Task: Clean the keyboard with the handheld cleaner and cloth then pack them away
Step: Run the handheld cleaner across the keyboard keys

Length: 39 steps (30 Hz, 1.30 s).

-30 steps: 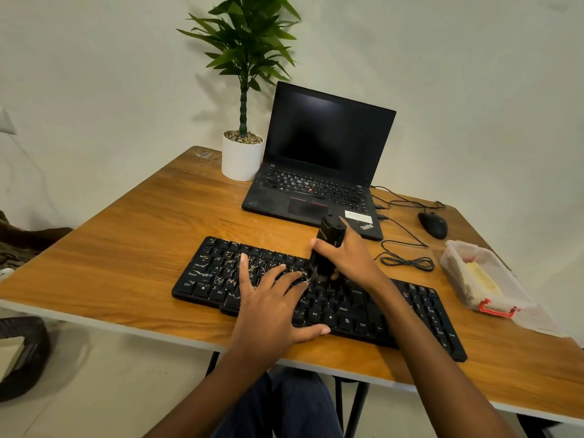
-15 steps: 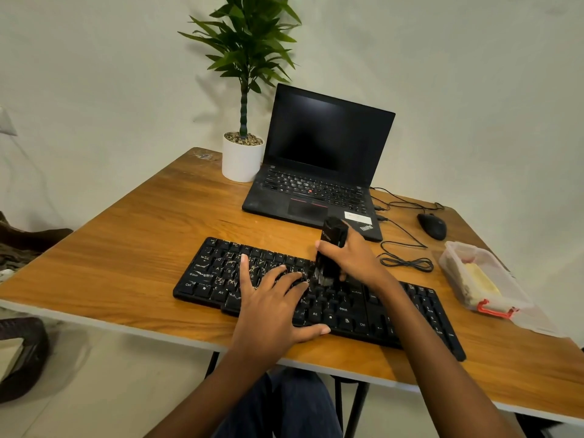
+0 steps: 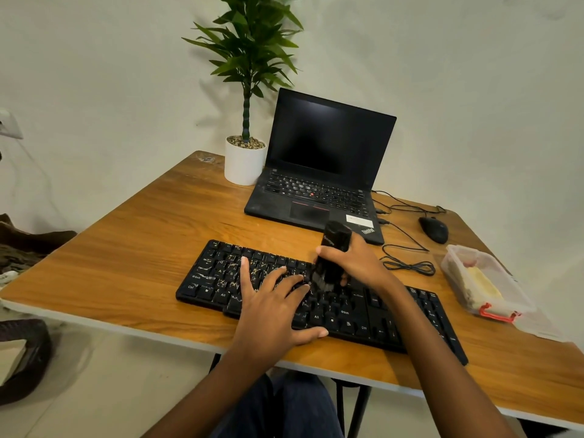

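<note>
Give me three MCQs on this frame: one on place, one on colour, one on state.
1. Relative to the laptop, the mouse sits:
A) to its left
B) on top of it
C) to its right

2. The plant pot is:
A) white
B) red
C) black

3. The right hand:
A) lies flat and empty
B) grips the handheld cleaner on the keyboard
C) holds the mouse

Answers:
1 C: the mouse lies on the table past the laptop's right edge.
2 A: the pot under the green plant is plain white.
3 B: the fingers curl round the cleaner, whose lower end meets the keys.
</note>
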Available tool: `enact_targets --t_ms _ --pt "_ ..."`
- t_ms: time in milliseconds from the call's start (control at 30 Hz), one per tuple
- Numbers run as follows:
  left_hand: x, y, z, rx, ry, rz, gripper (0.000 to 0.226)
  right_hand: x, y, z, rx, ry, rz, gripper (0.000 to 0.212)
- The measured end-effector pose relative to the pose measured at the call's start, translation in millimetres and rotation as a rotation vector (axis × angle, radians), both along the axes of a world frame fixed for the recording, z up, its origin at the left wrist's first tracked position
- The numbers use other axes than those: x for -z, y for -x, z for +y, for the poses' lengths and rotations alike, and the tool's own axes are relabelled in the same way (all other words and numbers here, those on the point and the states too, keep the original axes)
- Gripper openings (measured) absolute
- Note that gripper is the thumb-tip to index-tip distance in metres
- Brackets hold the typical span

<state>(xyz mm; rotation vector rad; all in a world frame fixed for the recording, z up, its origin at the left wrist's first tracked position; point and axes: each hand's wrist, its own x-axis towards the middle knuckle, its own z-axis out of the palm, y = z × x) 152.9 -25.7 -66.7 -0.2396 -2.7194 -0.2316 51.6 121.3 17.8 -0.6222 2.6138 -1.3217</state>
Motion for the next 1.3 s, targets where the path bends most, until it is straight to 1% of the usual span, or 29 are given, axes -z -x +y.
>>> enact_targets --t_ms 67,133,167,200,233,267,300,333,400,433,500,533,600,667,700,767,800,900,967,1067,1167,1200,1233,1300 --pt "-5.9 -2.0 -13.4 0.011 0.016 -0.066 0.078 -2.1 4.7 12.8 0.042 0.028 -0.046 0.026" --pt "-17.3 -4.4 -35.3 0.016 -0.014 -0.094 0.092 -0.8 6.4 19.1 0.074 0.081 -0.065 0.027" --pt "-20.0 -3.9 -49.4 0.013 -0.087 -0.097 0.100 0.7 5.9 19.4 0.101 0.117 -0.061 0.026" --pt "-22.5 -3.1 -64.7 0.002 -0.217 -0.121 0.102 2.6 5.4 18.6 0.143 0.162 -0.053 0.026" --pt "-24.2 -0.6 -80.3 0.010 -0.394 -0.153 0.092 4.7 4.4 16.7 0.193 0.209 -0.045 0.026" --pt "-26.4 3.5 -95.2 0.025 -0.575 -0.159 0.070 6.7 3.4 14.3 0.243 0.246 -0.033 0.026" --pt "-29.4 9.0 -110.2 0.023 -0.714 -0.160 0.047 8.6 2.3 11.5 0.282 0.274 -0.024 0.027" --pt "-30.1 16.2 -123.5 0.001 -0.812 -0.154 0.036 10.7 1.4 9.0 0.301 0.293 -0.027 0.029" --pt "-28.8 31.5 -140.2 -0.031 -0.985 -0.230 0.034 11.7 -0.7 6.6 0.287 0.295 -0.082 0.030" --pt "-28.0 38.0 -143.1 -0.041 -1.067 -0.280 0.033 10.5 -0.9 7.7 0.271 0.277 -0.112 0.027" --pt "-27.1 47.4 -142.4 -0.047 -1.138 -0.305 0.032 5.9 1.4 10.5 0.291 0.217 -0.091 0.021" --pt "-24.4 51.7 -142.0 -0.062 -1.125 -0.276 0.030 4.9 3.2 10.6 0.326 0.201 -0.039 0.021" --pt "-18.3 59.2 -142.6 -0.121 -0.974 -0.183 0.027 7.2 4.5 6.7 0.362 0.223 0.066 0.025" --pt "-14.3 64.3 -144.8 -0.167 -0.837 -0.142 0.025 11.1 2.8 0.6 0.300 0.229 0.105 0.025" --pt "-12.1 66.1 -146.2 -0.173 -0.821 -0.147 0.024 11.6 1.9 -1.1 0.243 0.205 0.094 0.022" --pt "-10.2 67.5 -146.9 -0.183 -0.819 -0.156 0.024 8.1 5.0 -1.4 0.152 0.137 0.052 0.018" --pt "-10.5 67.5 -146.5 -0.185 -0.813 -0.152 0.024 5.7 9.2 -1.2 0.149 0.106 0.051 0.018" --pt "-9.5 67.9 -146.1 -0.187 -0.802 -0.129 0.024 4.7 17.9 -6.5 0.207 0.039 0.157 0.023" --pt "-8.5 68.8 -145.5 -0.187 -0.802 -0.114 0.024 8.5 16.3 -11.4 0.156 0.063 0.150 0.023" --pt "-7.3 69.5 -145.8 -0.180 -0.798 -0.103 0.024 9.0 17.3 -9.3 0.090 0.082 0.049 0.019" --pt "-5.8 69.9 -148.5 -0.176 -0.791 -0.098 0.023 6.2 24.9 -10.9 0.178 0.035 0.132 0.023" --pt "-5.3 70.0 -148.9 -0.176 -0.794 -0.097 0.023 7.3 25.2 -13.8 0.171 0.035 0.152 0.024" --pt "-4.7 70.4 -149.3 -0.173 -0.800 -0.095 0.023 9.1 24.5 -16.6 0.136 0.048 0.140 0.024" --pt "-3.4 71.2 -149.6 -0.174 -0.802 -0.095 0.023 8.6 21.5 -16.7 0.044 0.068 0.049 0.023"
